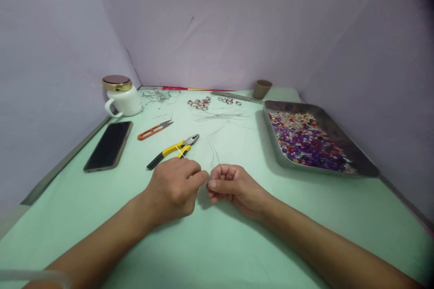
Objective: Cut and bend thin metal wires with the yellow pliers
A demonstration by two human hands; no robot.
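My right hand [233, 186] pinches a thin wire [213, 159] between thumb and forefinger; its fine strands rise from the fingertips. Close against it, my left hand [176, 187] is closed, back of the hand up. Its fingertips meet the right ones, and whatever it holds is hidden. Just beyond the left knuckles lie combination pliers [168, 150] with yellow and black handles, one handle partly covered by the hand. Orange thread snips [151, 132] rest farther left. More loose thin wires [222, 116] are spread on the table past the hands.
A metal tray [281, 156] of mixed purple, red and pale beads stands at right. Small beaded rings [200, 103], wire scraps [159, 95] and a brown cup [262, 89] are at the back. A phone [109, 146] and a lidded white mug [126, 101] sit at left.
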